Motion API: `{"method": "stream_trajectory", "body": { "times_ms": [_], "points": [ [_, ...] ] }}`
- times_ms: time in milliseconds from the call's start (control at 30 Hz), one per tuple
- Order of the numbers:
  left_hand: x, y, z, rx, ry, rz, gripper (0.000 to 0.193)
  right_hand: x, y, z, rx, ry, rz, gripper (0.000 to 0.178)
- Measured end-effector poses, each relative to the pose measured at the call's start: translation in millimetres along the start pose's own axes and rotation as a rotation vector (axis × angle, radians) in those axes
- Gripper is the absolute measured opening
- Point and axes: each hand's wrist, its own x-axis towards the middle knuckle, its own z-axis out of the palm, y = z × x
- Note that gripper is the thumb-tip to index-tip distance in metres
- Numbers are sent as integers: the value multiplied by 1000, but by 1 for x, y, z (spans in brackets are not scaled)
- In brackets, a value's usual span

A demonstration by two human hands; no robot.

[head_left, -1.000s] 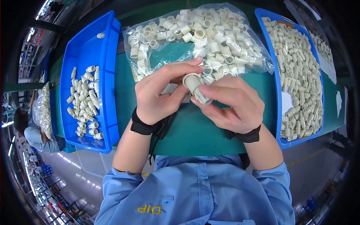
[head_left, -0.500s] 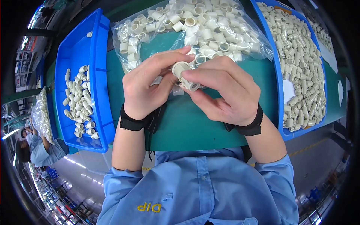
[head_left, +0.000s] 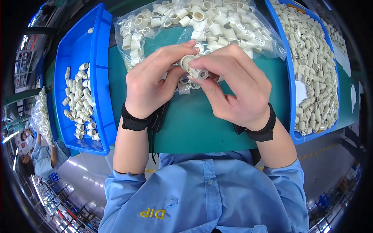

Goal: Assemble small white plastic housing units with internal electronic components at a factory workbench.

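My left hand (head_left: 155, 79) is closed around a wide off-white plastic sleeve (head_left: 187, 61), in front of the bag of sleeves. My right hand (head_left: 239, 83) pinches a narrower off-white plastic insert (head_left: 199, 73) between thumb and fingers, its round end facing me. The two parts meet at an angle between my fingertips; how far one sits inside the other is hidden. Both wrists wear black bands. Just beyond my hands, a clear plastic bag (head_left: 136, 35) spills many loose sleeves (head_left: 217, 29) over the green mat (head_left: 194, 132).
On the left stands a blue bin (head_left: 104, 81) with joined white parts (head_left: 79, 99) in it. A second blue bin (head_left: 292, 97), at the right, is heaped with narrow inserts (head_left: 311, 58). Another person (head_left: 46, 157) sits at the far left beside a filled bag (head_left: 41, 116).
Both hands have risen slightly, away from me. The insert has tilted so its round end points more to the right; both hands keep their grip.
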Motion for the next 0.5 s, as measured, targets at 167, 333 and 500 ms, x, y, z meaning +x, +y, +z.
{"method": "stream_trajectory", "body": {
  "times_ms": [167, 333, 500],
  "points": [
    [-1, -1, 0, 50, -26, -21, 43, 1, 1, -2, 14, -10, 42, 31],
    [0, -4, 3, 56, -8, 9, 43, 3, 0, -4, 31, 0, 65, 26],
    [0, -3, 4, -24, -5, -23, 43, 4, -1, -6, 57, 4, 90, 23]
  ]
}}
